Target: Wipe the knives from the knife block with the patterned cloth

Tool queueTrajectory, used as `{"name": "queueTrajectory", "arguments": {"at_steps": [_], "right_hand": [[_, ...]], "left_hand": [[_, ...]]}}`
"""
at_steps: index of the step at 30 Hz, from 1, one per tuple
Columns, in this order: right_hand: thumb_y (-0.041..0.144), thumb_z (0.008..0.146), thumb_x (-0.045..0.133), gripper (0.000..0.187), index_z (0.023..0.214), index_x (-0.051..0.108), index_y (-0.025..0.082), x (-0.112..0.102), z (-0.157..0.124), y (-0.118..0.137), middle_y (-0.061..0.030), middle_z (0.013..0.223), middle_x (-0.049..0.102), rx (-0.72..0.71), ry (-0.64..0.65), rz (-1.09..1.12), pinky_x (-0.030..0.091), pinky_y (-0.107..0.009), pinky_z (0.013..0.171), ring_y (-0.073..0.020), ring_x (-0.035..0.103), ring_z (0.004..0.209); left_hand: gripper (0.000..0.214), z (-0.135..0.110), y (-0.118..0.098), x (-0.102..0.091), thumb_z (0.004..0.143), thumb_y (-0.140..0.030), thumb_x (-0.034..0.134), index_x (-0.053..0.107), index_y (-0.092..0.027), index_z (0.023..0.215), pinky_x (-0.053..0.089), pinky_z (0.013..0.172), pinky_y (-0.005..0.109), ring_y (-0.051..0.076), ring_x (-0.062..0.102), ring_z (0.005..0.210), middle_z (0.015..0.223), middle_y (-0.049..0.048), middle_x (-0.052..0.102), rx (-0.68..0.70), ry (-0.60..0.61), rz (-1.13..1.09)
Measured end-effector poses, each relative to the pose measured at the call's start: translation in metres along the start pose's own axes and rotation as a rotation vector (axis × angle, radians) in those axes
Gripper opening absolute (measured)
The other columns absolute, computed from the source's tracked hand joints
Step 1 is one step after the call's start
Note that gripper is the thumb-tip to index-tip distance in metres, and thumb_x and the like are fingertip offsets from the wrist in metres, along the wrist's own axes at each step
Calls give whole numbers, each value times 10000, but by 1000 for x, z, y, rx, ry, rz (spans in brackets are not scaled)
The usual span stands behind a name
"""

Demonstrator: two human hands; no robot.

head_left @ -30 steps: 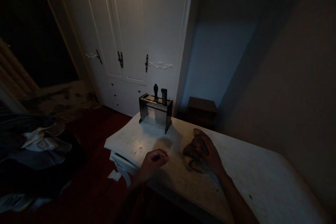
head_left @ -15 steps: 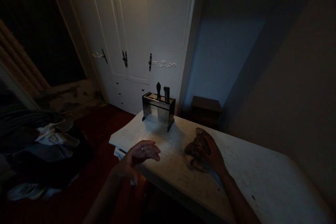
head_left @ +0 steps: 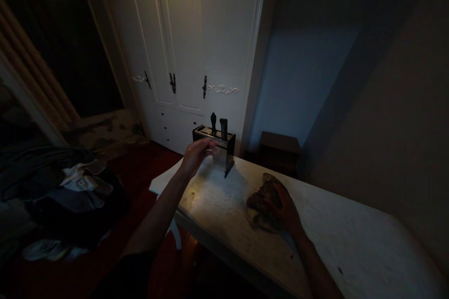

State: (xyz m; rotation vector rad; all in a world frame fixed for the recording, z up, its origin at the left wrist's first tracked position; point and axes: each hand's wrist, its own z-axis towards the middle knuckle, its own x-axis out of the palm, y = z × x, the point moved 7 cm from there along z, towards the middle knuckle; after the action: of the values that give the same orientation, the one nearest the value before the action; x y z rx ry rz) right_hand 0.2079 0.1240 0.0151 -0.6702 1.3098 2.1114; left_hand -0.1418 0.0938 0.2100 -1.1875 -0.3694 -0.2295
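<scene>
My left hand [head_left: 199, 155] is in front of the knife block [head_left: 220, 156], overlapping its near left part in view. Its fingers are loosely bent, with nothing visible in them; whether they touch the block cannot be made out. The block has dark end panels and a shiny, see-through-looking front. Two black knife handles, one rounded [head_left: 213, 123] and one straighter [head_left: 223, 129], stick up from its top. To the right, my right hand [head_left: 286, 210] grips a crumpled, dark patterned cloth [head_left: 261, 202] against the table. The cloth's far side lies beneath my fingers.
The white table [head_left: 336, 233] has a few small dark specks on it. Behind it stand a white wardrobe [head_left: 224, 46] and a low brown cabinet [head_left: 280, 147]. A heap of clothes [head_left: 84, 180] is at the left, above a red floor [head_left: 140, 168].
My left hand has moved up and forward from the table's front edge to the knife block, its fingers drawing closer together. My right hand stays on the cloth. The view has shifted slightly.
</scene>
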Motion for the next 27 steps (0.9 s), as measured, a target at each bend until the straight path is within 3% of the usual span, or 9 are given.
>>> {"name": "queueTrajectory", "arguments": {"at_steps": [3,9,13,20,27], "right_hand": [[682,796,545,816,1415,462,156,1,1,-2,-161,1493,440,-2,-13,-4,329,-540,1155,-337,413,1385],[680,781,560,830,1397,481,130,1,2,-1,-173,1466,469,-25,-20,32,325,-530,1161,-332,419,1379],[687,788,536,768,1328,542,141,-4,3,0,-165,1428,516,58,-3,133,331,-537,1154,-331,456,1351],[686,768,528,660,1167,628,170,-14,1,2,-148,1281,633,177,-32,267,427,-524,1078,-329,576,1218],[676,727,568,666,1153,625,166,-15,-1,2,-148,1269,637,198,-33,283,424,-517,1080,-328,576,1221]], "left_hand": [[327,32,-2,0,642,-400,802,733,-144,832,468,634,233,142,626,749,921,79,715,30,-78,114],[339,75,-3,-3,584,-400,812,709,-128,759,438,605,240,113,561,614,662,11,643,142,-294,311],[465,93,0,6,524,-364,862,641,-128,858,472,701,264,134,601,731,798,38,666,206,-270,382],[690,111,14,6,486,-255,900,525,-145,1054,481,804,303,175,610,885,965,67,632,168,-335,669],[352,113,13,15,585,-291,834,606,-150,813,459,731,312,196,614,781,806,50,656,132,-255,909]]}}
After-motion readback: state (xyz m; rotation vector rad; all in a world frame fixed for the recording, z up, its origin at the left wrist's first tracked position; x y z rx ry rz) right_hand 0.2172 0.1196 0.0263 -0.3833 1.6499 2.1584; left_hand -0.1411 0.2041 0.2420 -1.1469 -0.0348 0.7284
